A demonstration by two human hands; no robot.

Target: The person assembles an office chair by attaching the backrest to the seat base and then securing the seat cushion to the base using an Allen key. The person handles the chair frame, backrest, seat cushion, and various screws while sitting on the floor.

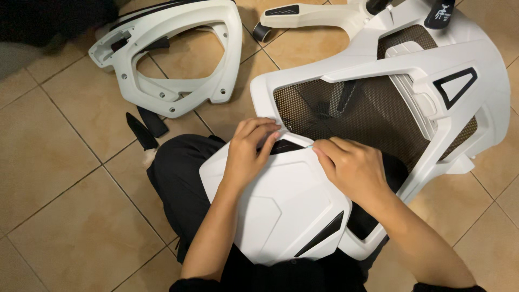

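White panel: a glossy white angular plastic cover point(281, 200) lies across the person's lap, low in the middle of the view, its top edge meeting the lower rim of the mesh chair back.
Black slot: a dark insert point(285, 146) sits at the panel's top edge, right between the two hands.
Left hand: the left hand point(250, 151) lies on the panel's upper left, fingers curled, fingertips point(273, 131) pressing at the seam where panel meets frame.
Right hand: the right hand point(354, 167) comes in from the right, thumb and forefinger pinched together on something very small and thin point(310, 146) at the seam; too small to tell what it is.
Chair back: a large white frame with black mesh point(378, 103) lies on the floor, stretching up and right from the lap, with a black triangular cut-out point(457, 85) on its right wing.
Legs: black trousers point(181, 178) under the panel, the person sitting on the floor.
Seat frame: a separate white open frame with screw holes point(173, 59) lies upper left, well apart from the hands.
Armrest part: a white arm with a black pad point(308, 15) lies at the top centre.
Small black pieces: two dark slim parts point(147, 127) lie on the tiles just beside the left knee.
Floor: tan tiles point(59, 162) with dark grout lines.
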